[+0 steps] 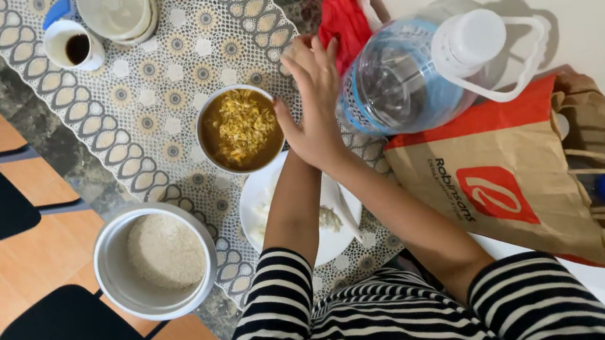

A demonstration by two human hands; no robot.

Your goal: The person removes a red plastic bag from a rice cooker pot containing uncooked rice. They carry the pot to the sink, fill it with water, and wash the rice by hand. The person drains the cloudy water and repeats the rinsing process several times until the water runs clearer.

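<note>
Striped sleeves (405, 315) fill the near edge, and from them both forearms reach over a white plate (338, 237) on the lace-covered bench (161, 80). The right hand (315, 72) and left hand (307, 136) lie one over the other, fingers loose and grasping nothing, between a bowl of noodle soup (241, 128) and a large water bottle (411, 71). A pot of rice (154, 260) sits left, a paper bag (510, 172) right.
</note>
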